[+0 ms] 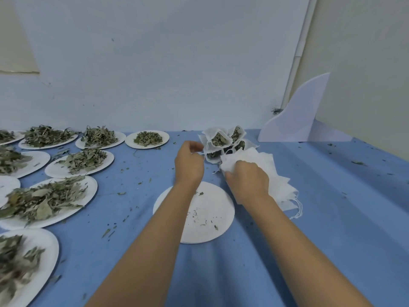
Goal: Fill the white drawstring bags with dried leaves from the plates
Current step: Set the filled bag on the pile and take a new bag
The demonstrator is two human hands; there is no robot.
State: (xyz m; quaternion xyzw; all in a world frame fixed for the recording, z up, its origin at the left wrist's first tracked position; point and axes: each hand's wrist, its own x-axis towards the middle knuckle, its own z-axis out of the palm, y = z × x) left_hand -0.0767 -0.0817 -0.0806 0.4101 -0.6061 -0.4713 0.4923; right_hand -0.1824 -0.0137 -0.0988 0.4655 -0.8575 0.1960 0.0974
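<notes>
- The left hand (pixel 189 161) is clenched. Its thumb and fingertips seem to pinch a thin drawstring (pixel 201 153) leading to the filled bags (pixel 222 140), probably to cinch 1 shut. The string is too fine to be sure.
- The right hand (pixel 247 180) curls its fingers round the near edge of the stack of empty white drawstring bags (pixel 274 171), likely to steady it or peel off the top 1.
- The filled bags sit clustered at the back of the blue tablecloth (pixel 332 196), touching the stack and clear of the working space.
- A nearly bare paper plate (pixel 199 227), holding only crumbs, lies beneath both wrists.
- At least 8 plates (pixel 93 187) heaped with dried leaves (pixel 44 199) wait at the left, the nearest within easy reach.
</notes>
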